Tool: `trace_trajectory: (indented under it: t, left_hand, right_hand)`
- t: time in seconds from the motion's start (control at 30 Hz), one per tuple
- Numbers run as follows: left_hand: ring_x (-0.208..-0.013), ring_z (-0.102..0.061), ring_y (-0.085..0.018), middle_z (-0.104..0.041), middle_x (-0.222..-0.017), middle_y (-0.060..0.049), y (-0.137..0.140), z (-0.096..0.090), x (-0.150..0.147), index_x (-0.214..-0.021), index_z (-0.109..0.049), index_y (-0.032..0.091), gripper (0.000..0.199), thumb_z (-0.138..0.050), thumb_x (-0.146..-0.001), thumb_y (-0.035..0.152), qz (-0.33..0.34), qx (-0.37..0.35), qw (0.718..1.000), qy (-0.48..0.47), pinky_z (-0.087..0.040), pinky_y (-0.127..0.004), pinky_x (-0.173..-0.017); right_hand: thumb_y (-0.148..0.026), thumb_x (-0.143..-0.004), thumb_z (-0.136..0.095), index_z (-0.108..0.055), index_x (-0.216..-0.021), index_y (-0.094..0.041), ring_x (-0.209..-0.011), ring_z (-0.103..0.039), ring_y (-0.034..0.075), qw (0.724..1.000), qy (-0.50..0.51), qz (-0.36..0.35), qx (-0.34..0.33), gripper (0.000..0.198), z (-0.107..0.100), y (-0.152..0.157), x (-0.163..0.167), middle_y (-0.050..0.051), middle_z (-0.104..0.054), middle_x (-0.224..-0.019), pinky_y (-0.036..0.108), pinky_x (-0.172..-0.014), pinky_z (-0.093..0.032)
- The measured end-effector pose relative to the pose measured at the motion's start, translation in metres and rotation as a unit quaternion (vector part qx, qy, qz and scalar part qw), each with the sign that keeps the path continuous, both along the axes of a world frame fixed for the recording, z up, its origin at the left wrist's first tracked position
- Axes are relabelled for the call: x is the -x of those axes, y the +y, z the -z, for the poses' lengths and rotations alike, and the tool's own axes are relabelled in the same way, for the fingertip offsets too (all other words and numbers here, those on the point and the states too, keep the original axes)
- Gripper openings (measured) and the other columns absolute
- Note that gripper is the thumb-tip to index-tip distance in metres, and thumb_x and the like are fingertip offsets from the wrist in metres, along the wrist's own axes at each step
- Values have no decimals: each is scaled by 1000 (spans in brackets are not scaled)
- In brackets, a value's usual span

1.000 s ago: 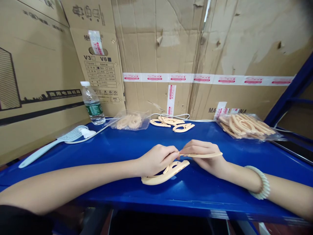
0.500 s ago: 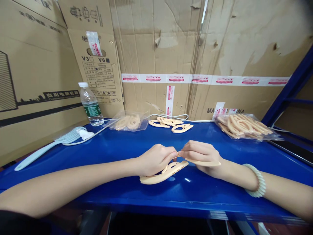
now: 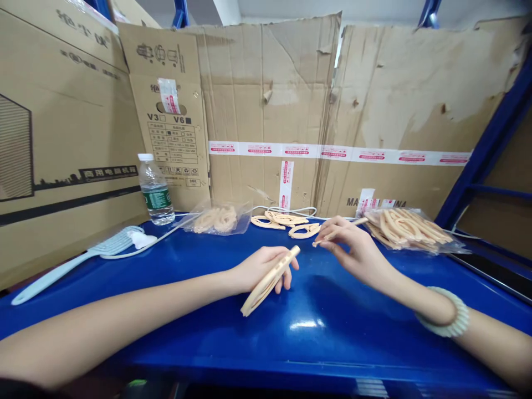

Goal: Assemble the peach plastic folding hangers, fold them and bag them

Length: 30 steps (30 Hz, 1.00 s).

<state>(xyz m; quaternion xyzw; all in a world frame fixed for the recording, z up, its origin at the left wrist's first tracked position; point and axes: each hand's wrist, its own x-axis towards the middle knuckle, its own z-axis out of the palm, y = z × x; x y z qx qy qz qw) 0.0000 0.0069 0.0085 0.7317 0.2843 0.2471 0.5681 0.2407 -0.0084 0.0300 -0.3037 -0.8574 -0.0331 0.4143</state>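
My left hand (image 3: 255, 271) is closed around a beige plastic folding hanger (image 3: 269, 282), which stands tilted on edge with slots along its side. To the right and slightly farther back, my right hand (image 3: 355, 244) pinches a slim beige hanger piece (image 3: 317, 243) just above the table; its middle is hidden behind my fingers. A gap separates the two hands. Behind them, several loose beige folding hangers (image 3: 305, 231) lie flat on the blue table (image 3: 266, 338).
Clear bags of beige parts lie at the back left (image 3: 220, 219) and back right (image 3: 409, 228). A water bottle (image 3: 156, 194), a pale blue brush (image 3: 75, 263) and a white cable (image 3: 133, 252) are at left. A dark flat device (image 3: 494, 271) lies right. Cardboard (image 3: 266, 122) walls the back.
My hands have moved apart; the right one went back and right with its slim piece. The hanger in my left hand has turned more upright. The view has tilted up.
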Motion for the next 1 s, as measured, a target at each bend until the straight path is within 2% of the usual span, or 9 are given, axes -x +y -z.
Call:
trace_trajectory:
  t: [0.07,0.17,0.3,0.4,0.5,0.63,0.73,0.87,1.0]
  left_hand:
    - [-58,-60,-15,-68,-72,-8,7,0,1,-92,-59,13,34,-50,-88,46,-14,80,995,-53,-44,-25,-58]
    - [-72,-64,-17,-71,-90,-15,15,-2,2,-97,-62,11,30,-55,-87,38,-36,148,983,-104,-48,-28,-69]
    - [-75,-65,-17,-70,-100,-14,17,-8,2,-99,-66,11,18,-57,-86,21,-90,213,964,-131,-50,-31,-75]
    - [-72,-64,-14,-69,-94,-11,17,-10,1,-97,-68,11,19,-55,-84,11,-116,236,954,-143,-51,-29,-73]
    - [-71,-63,-14,-68,-88,-9,18,-9,0,-98,-69,11,22,-53,-84,6,-129,250,947,-153,-51,-28,-71]
    - [-74,-65,-16,-69,-87,-11,19,-7,-2,-97,-67,9,21,-50,-86,5,-161,269,933,-177,-52,-29,-71]
    - [-77,-67,-19,-70,-86,-13,16,-8,-3,-94,-64,8,24,-42,-94,17,-183,283,919,-204,-53,-29,-70]
    - [-73,-67,-20,-70,-84,-14,7,-8,-5,-89,-61,10,38,-37,-96,38,-182,283,917,-214,-53,-30,-68]
    - [-78,-67,-19,-70,-93,-12,-6,-4,-10,-99,-59,11,16,-55,-84,14,-134,213,949,-190,-52,-30,-72]
  right_hand:
    - [-17,-84,-55,-65,-76,-17,-70,-63,18,982,-28,42,179,13,-1,11,-16,6,-67,-77,33,-63,-52]
    - [-21,-76,-63,-63,-85,-16,-47,-55,13,907,-56,49,414,10,2,24,-35,0,-63,-60,26,-45,-45]
    - [-24,-67,-72,-61,-103,-15,-44,-52,11,876,-19,54,479,38,9,33,-47,-2,-64,-58,22,-42,-42]
    - [-29,-64,-76,-63,-110,-16,-41,-52,11,898,-37,77,432,50,11,37,-49,-3,-64,-54,22,-37,-38]
    - [-22,-71,-70,-64,-109,-17,-43,-53,13,951,-71,143,266,39,11,30,-40,-2,-61,-52,24,-40,-38]
    - [-17,-87,-54,-55,-122,-20,-80,-62,19,990,-108,66,63,36,7,-6,-4,7,-66,-92,31,-67,-50]
    - [-24,-93,-50,-55,-122,-20,-98,-56,22,974,-220,-40,-15,29,7,-36,24,11,-61,-110,37,-83,-47]
    - [-25,-96,-45,-58,-116,-19,-100,-53,21,959,-273,-65,-45,24,14,-48,35,11,-61,-109,37,-83,-44]
    - [-27,-97,-45,-61,-102,-18,-98,-54,20,963,-255,-50,-75,19,21,-41,33,10,-63,-104,35,-81,-44]
